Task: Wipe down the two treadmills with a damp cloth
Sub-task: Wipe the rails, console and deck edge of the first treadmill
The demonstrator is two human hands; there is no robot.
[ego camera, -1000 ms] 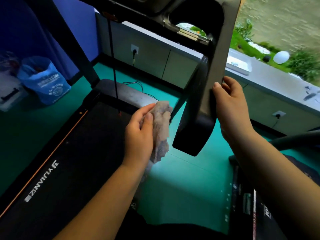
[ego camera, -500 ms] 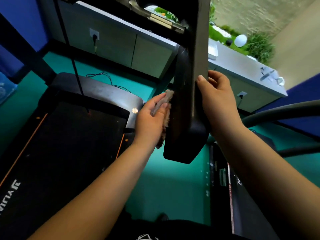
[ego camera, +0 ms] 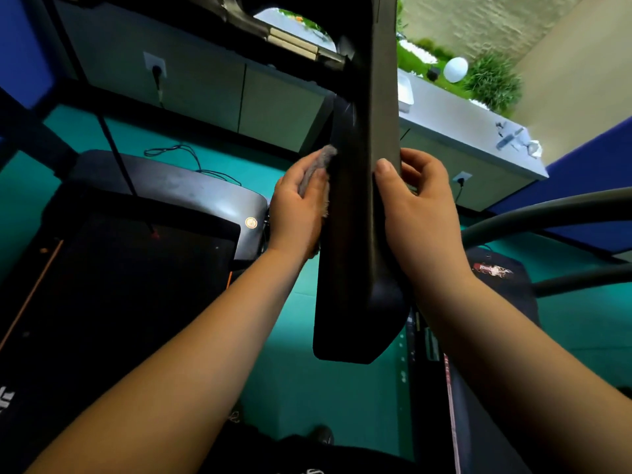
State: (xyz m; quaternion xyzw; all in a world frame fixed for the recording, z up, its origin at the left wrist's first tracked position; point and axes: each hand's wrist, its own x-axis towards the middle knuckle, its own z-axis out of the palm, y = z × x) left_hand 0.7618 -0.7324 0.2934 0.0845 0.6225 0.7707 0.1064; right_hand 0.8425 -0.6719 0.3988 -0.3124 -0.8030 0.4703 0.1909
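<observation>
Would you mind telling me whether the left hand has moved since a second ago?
Yes. The left hand has closed rightward onto the black handrail, and its cloth now presses the rail's left face.

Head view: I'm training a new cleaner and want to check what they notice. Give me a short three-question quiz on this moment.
1. True or false: the left hand presses the cloth against the handrail.
2. The right hand: A hangs idle; B grips the handrail; C holds a bottle.
3. Fill in: the cloth is on the handrail's ____ side.
Key: 1 true; 2 B; 3 left.
</observation>
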